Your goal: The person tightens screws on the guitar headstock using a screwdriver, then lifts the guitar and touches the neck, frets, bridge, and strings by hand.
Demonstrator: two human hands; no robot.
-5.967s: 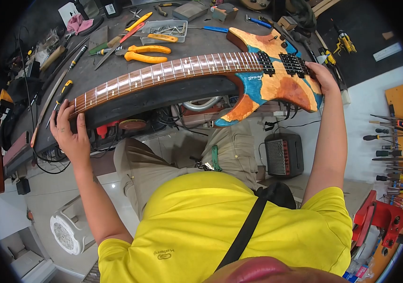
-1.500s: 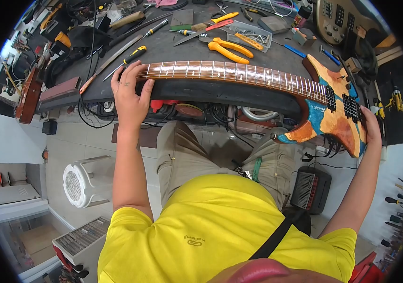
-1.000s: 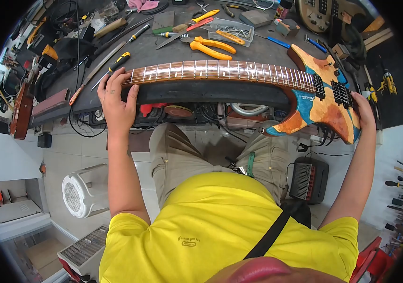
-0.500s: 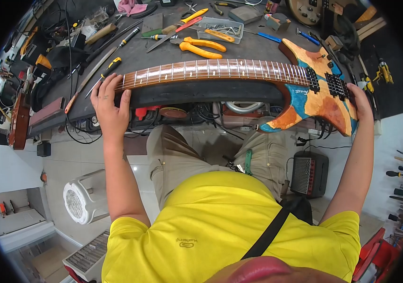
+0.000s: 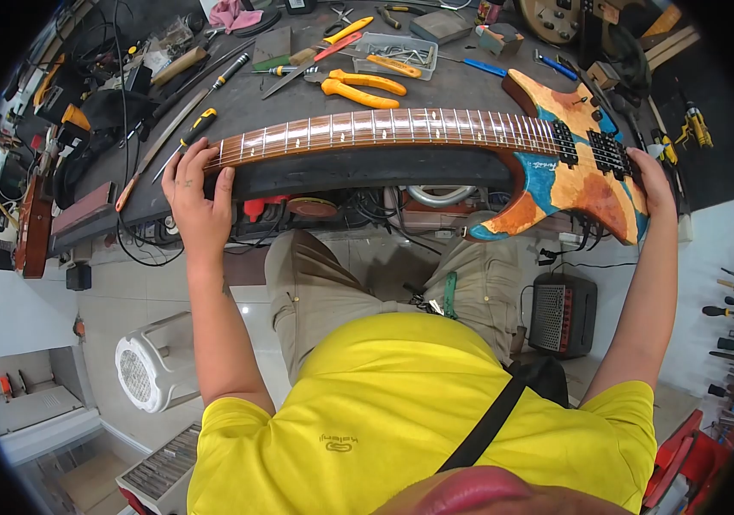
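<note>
An electric guitar point(image 5: 547, 184) with a tan, brown and blue body lies across the front of the dark workbench, strings facing up. Its long neck reaches left to my left hand point(image 5: 195, 184), whose fingers are wrapped round the neck's far end and hide it. At the other side, my right hand point(image 5: 652, 180) grips the body's end edge beside the bridge; its fingertips are partly hidden behind the body. Just beyond the neck lie orange-handled pliers point(image 5: 363, 87). Close to my left fingers rests a yellow-and-black screwdriver point(image 5: 200, 126).
On the workbench point(image 5: 247, 107) are a clear tray of small metal parts point(image 5: 423, 51), files, knives and cables. A white stool point(image 5: 139, 369) stands at lower left. An amplifier point(image 5: 563, 313) sits on the floor at right, near wall-hung tools point(image 5: 732, 343).
The view has shifted very slightly, with the guitar and both hands appearing a few pixels further left. Both hands keep their hold on the guitar.
</note>
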